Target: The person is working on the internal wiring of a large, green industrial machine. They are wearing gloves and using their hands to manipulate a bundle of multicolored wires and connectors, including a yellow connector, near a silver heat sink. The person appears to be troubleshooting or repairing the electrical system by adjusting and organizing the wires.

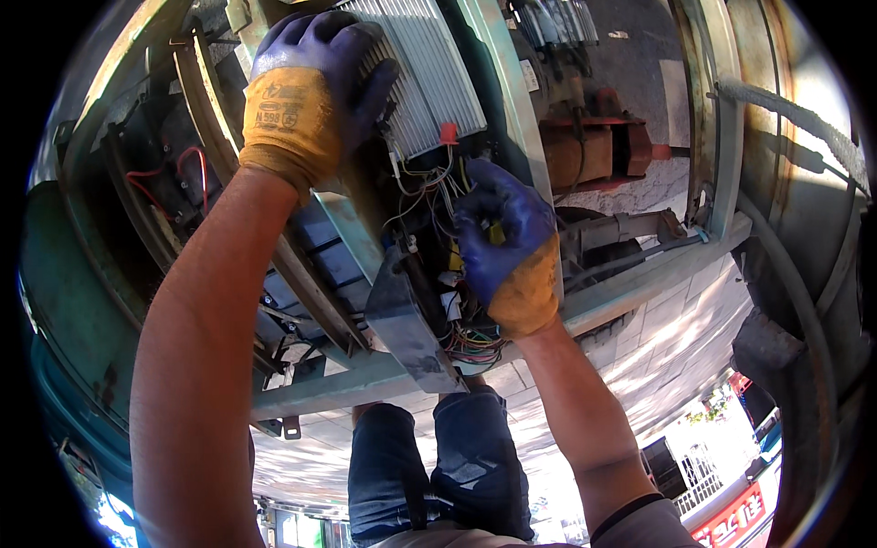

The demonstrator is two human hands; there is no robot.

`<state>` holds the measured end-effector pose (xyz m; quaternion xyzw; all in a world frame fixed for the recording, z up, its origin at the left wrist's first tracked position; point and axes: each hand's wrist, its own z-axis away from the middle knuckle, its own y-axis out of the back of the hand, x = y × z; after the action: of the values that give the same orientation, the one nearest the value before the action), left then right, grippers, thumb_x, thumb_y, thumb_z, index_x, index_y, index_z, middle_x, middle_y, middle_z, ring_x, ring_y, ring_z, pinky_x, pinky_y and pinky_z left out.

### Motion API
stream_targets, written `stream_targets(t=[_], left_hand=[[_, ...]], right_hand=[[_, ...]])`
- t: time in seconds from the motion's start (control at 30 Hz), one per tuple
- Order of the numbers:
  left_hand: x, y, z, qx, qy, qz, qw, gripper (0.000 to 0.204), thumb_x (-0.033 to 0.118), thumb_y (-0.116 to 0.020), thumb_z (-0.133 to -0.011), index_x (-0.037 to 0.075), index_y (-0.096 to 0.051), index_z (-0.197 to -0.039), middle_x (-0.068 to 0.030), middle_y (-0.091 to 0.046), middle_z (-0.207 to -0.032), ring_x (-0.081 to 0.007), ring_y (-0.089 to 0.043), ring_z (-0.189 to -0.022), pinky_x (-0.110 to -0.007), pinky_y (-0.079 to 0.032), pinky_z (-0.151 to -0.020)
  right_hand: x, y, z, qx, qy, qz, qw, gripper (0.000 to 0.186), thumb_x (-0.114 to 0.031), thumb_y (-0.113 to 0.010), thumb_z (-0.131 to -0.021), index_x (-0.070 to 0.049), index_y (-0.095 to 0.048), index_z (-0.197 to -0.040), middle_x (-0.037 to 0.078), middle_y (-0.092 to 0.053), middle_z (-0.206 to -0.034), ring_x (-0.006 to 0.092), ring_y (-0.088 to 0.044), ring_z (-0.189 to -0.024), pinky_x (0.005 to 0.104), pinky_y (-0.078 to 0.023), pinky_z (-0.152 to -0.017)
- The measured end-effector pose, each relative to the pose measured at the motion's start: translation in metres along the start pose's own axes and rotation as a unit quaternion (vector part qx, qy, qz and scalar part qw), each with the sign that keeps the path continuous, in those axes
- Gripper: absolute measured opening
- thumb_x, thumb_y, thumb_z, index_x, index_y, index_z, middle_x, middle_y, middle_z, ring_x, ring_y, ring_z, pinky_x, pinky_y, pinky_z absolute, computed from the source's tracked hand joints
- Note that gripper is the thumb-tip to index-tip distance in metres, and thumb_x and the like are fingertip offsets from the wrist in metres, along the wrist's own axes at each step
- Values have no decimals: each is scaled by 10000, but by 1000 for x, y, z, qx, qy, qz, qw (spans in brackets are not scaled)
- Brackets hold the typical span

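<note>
My left hand, in a purple-coated orange glove, is closed over the left edge of a silver finned metal box; its fingertips are partly hidden. Thin wires in several colours come out below the box's lower end, beside a red connector. Right beside these wires is my right hand, gloved the same way. Its fingers are curled in toward the thumb, and what they hold, if anything, cannot be made out. Under it lies a bundle of coloured wires, next to a dark bent metal plate.
Pale green metal frame rails run around the work, with a cross rail close to my legs. Rusty bars and red cables are on the left. A reddish-brown metal part and a thick hose are on the right.
</note>
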<state>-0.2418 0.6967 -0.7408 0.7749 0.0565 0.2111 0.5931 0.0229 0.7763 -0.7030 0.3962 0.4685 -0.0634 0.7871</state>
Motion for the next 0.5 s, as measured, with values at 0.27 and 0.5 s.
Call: stream_targets(t=[0.27,0.5], left_hand=[[-1,2,-2,-14,-11,12,1000,395,366,-750,-983,63,-754,-1237,-191,-744,-1254,-442,-674,-1205,-541,-526,-1065],[-5,-1,-1,-8,-12,-1,1000,385,365,-755,-975,87,-754,-1243,-168,-746,-1244,-431,-674,-1202,-544,-523,-1065]], right_hand=[[-10,27,23,54,-89,-156,982,593,133,-690,-972,34,-567,-1544,110,-766,-1176,147,-727,-1071,303,-588,-967],[-3,48,42,-12,-45,22,999,720,72,-718,-973,3,-451,-1638,212,-751,-1302,287,-763,-1146,394,-614,-975]])
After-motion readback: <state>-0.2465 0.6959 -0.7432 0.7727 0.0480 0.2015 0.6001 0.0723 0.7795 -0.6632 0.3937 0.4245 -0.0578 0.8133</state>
